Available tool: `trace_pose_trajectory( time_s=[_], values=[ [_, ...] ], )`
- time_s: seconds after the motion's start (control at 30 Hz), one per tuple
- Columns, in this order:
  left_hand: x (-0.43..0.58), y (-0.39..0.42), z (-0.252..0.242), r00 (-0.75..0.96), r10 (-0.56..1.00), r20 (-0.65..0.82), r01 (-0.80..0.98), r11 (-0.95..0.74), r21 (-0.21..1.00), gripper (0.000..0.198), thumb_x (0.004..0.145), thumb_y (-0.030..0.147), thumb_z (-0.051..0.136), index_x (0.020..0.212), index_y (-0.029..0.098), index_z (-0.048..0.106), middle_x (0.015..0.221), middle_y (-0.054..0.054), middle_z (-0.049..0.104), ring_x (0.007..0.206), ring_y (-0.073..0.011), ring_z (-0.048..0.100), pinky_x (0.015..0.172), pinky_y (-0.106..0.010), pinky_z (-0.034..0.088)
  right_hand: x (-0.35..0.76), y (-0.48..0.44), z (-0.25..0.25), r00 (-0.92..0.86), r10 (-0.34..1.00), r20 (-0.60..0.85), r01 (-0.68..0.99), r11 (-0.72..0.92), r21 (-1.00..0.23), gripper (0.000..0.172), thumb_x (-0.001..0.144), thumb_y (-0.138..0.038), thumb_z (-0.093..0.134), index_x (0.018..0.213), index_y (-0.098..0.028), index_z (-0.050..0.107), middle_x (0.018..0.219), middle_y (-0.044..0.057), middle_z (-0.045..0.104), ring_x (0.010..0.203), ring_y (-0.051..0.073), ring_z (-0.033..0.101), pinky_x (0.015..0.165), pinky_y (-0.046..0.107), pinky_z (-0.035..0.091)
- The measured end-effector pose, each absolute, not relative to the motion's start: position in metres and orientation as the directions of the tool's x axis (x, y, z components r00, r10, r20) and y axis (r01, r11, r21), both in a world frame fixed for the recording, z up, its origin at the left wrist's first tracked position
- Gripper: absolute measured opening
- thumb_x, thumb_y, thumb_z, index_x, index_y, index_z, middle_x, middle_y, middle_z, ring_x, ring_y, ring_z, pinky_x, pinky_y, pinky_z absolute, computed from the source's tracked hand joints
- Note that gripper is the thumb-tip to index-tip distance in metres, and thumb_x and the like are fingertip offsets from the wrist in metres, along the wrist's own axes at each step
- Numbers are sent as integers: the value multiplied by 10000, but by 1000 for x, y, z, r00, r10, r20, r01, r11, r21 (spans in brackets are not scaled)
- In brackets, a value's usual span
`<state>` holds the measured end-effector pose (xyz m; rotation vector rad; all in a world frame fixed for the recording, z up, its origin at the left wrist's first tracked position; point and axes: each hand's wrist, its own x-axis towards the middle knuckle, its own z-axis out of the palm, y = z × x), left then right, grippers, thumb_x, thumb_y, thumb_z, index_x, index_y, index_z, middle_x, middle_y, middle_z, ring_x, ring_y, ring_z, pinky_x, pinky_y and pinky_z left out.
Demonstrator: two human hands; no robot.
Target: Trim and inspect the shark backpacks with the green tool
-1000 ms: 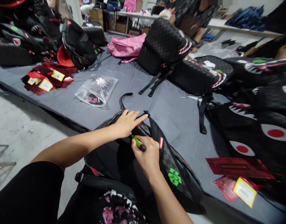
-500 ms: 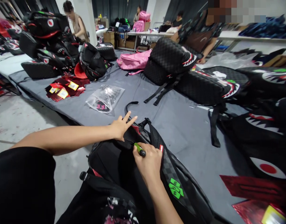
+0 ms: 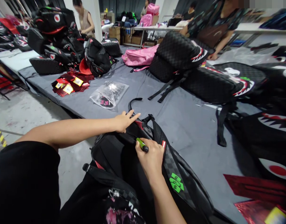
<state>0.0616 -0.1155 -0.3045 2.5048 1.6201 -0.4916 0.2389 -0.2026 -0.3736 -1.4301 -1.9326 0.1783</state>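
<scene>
Head view. Black backpack (image 3: pixel 119 158) lies at the near edge of the grey table (image 3: pixel 187 124), its top end pointing away across the table and its lower part hanging off toward the person's lap. Left hand (image 3: pixel 124 121): fingers spread and extended, palm down, resting on the top rim of the backpack, gripping nothing. Right hand (image 3: pixel 151 158): closed in a fist around a green pen (image 3: pixel 142 145), dark tip pointing up and left, at the backpack's opening just below the left hand. Green patch (image 3: pixel 176 183) on the backpack's checkered side, near the right wrist. A clear plastic bag (image 3: pixel 110 93) lies on the table beyond the left hand; red tags (image 3: pixel 70 84) lie further left. Pink bag (image 3: pixel 139 56) and quilted backpack (image 3: pixel 178 53) toward the far side. Shark backpacks (image 3: pixel 269 130) piled at right. A second person (image 3: pixel 213 28) stands at the far edge.
</scene>
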Motion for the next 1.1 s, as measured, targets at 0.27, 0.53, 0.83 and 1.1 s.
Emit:
trace_pose_trajectory(
  time_s=[0.27,0.53,0.83,1.1],
  values=[
    [61,-116,-282,364,813,-454,909,-416,-16,1169,761,26,663,1571,296,-136,1656,-149,-156,1417,-397,345,1026,-425,485,240,-207,-369,-136,872,470,776,389,-496,212,914,-348,561,901,-199,712,886,49,766,876,259,689,810,391,387],
    [56,-116,-284,380,801,-462,910,-414,32,1171,749,20,620,1556,335,-168,1664,-102,-162,1447,-382,274,1019,-434,488,222,-202,-357,-196,929,315,648,364,-669,215,893,-381,632,1005,-231,738,1017,55,778,942,254,710,844,384,443],
    [53,-104,-291,419,757,-501,890,-452,63,1182,727,-5,593,1553,304,-194,1651,-148,-182,1452,-408,254,1030,-441,456,217,-194,-353,-215,952,219,617,306,-725,226,898,-356,613,1043,-242,743,1020,47,780,945,248,714,865,403,437],
    [53,-101,-292,422,755,-501,888,-455,63,1177,727,-19,594,1559,312,-171,1658,-155,-146,1428,-413,291,988,-440,483,205,-184,-353,-243,957,158,564,272,-780,214,869,-304,638,1035,-233,752,1005,40,783,900,229,718,887,407,447]
  ],
)
